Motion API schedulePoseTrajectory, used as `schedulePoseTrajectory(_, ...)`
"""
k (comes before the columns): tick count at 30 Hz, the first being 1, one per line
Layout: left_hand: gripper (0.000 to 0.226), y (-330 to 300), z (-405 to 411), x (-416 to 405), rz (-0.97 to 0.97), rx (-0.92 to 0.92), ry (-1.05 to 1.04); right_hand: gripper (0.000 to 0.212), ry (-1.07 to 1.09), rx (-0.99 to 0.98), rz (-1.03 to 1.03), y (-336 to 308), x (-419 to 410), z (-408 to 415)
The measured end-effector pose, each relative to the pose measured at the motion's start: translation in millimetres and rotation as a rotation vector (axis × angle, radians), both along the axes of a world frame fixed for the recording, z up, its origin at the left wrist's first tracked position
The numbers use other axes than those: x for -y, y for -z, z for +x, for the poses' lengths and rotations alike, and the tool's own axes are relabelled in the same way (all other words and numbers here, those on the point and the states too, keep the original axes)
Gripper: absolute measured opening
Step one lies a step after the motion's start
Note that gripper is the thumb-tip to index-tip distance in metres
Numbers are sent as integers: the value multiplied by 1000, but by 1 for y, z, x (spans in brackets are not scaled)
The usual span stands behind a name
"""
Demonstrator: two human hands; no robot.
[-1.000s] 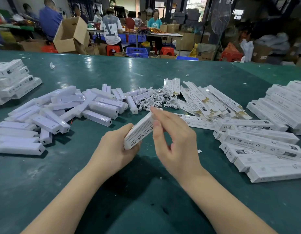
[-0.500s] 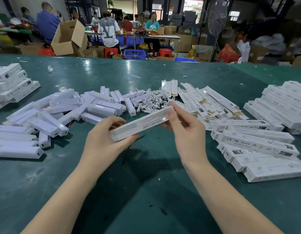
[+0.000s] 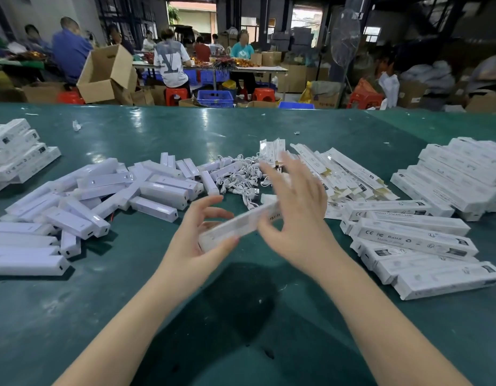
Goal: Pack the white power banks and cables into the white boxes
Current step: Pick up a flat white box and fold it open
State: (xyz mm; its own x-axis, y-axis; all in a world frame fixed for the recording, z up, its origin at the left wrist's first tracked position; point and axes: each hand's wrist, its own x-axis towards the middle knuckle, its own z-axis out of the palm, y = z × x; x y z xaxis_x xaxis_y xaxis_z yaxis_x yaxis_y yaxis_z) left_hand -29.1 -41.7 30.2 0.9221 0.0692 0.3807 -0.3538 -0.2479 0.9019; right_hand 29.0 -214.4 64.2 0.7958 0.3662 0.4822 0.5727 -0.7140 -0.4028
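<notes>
White power banks [image 3: 157, 190], long rectangular plastic bars, lie in a loose heap on the left of the green tabletop [image 3: 129, 316], with a tangle of white cables [image 3: 238, 176] just beyond the hands and flat unfolded white cardboard sleeves [image 3: 349, 174] to the right of that. The step in hand looks like readying or closing one box: a long white cardboard box [image 3: 235, 227] sits above the table between both hands. The left hand [image 3: 191, 240] grips its near end with curled fingers. The right hand [image 3: 297, 215] is blurred, fingers spread over the far end; I cannot tell whether it grips or only touches.

Next, I judge, the box needs either filling or setting with the finished white boxes [image 3: 416, 240] stacked at right. The near table gives open room; heaps crowd both sides, so the long box should travel lifted, not slid.
</notes>
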Motion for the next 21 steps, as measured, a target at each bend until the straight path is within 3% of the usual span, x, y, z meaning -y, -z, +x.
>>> schedulePoseTrajectory(2,59,0,-2,2,9,9,38,53,-127,20,-211,-10,5,-11)
schedulePoseTrajectory(6,60,2,-4,9,31,-22,145,37,-173,-155,-390,-19,32,-22)
schedulePoseTrajectory(10,52,3,-1,9,-129,-81,172,38,91,-183,-481,-25,89,-24)
schedulePoseTrajectory(16,38,4,-1,7,-53,-120,119,47,581,-232,-635,-24,140,-12)
schedulePoseTrajectory(18,33,5,0,7,-21,-119,100,51,602,-230,-619,-17,139,-9)
schedulePoseTrajectory(21,27,9,2,5,67,-100,51,46,472,-168,-569,-10,119,-4)
